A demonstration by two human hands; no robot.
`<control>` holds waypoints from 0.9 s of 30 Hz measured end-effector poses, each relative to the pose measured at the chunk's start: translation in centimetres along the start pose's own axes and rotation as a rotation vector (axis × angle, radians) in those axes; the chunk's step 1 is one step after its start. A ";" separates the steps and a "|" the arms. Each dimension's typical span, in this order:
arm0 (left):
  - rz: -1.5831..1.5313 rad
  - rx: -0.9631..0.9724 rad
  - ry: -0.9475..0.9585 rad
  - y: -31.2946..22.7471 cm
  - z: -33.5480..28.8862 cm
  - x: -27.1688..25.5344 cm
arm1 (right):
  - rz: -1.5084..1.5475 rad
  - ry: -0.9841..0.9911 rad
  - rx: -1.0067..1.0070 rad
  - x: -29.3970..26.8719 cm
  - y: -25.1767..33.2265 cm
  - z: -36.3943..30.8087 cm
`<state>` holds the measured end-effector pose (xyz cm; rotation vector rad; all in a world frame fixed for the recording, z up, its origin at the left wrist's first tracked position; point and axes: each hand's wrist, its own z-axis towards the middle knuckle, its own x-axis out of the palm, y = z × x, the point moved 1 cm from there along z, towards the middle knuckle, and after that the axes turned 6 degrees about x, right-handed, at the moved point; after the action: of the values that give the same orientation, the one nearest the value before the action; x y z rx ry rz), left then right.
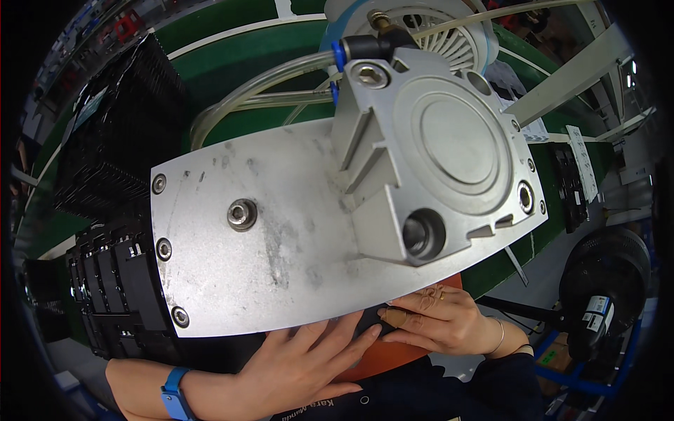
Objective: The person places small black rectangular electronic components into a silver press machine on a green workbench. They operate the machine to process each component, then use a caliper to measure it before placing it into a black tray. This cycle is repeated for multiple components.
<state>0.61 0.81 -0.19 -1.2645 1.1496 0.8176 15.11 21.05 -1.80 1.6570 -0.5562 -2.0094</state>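
Note:
A silver metal plate (217, 274) with a square pneumatic cylinder (456, 140) bolted on top fills the middle of the view. Just below its near edge my left hand (302, 365) lies with fingers spread, its fingertips over a dark piece (368, 319) partly covered by the plate. My right hand (442, 319) comes in from the right with bent fingers drawn together beside that piece; what they grip is hidden. A tan wrapping covers one right fingertip. Under both hands shows an orange surface (411, 356).
Black stacked trays (119, 133) stand at the left, with black moulded trays (112, 281) nearer. Clear air hoses (267, 84) run to the cylinder. A white fan (449, 35) is behind it on the green table (232, 49). A black round device (604, 274) stands at right.

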 end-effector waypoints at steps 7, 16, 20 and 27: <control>-0.006 -0.001 -0.002 0.1 0.1 -0.2 | -0.012 -0.011 -0.016 -0.1 0.1 0.2; -0.022 0.006 0.002 0.2 0.2 -0.2 | -0.021 -0.008 -0.014 0.0 0.1 0.2; -0.023 0.009 -0.002 0.2 0.2 -0.3 | -0.030 -0.010 -0.020 0.0 0.1 0.2; -0.029 -0.008 -0.011 0.2 0.2 -0.3 | -0.052 -0.022 -0.033 -0.1 0.1 0.4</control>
<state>0.38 1.06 -0.02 -1.2791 1.1175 0.8076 14.77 21.00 -1.63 1.6473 -0.4895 -2.0654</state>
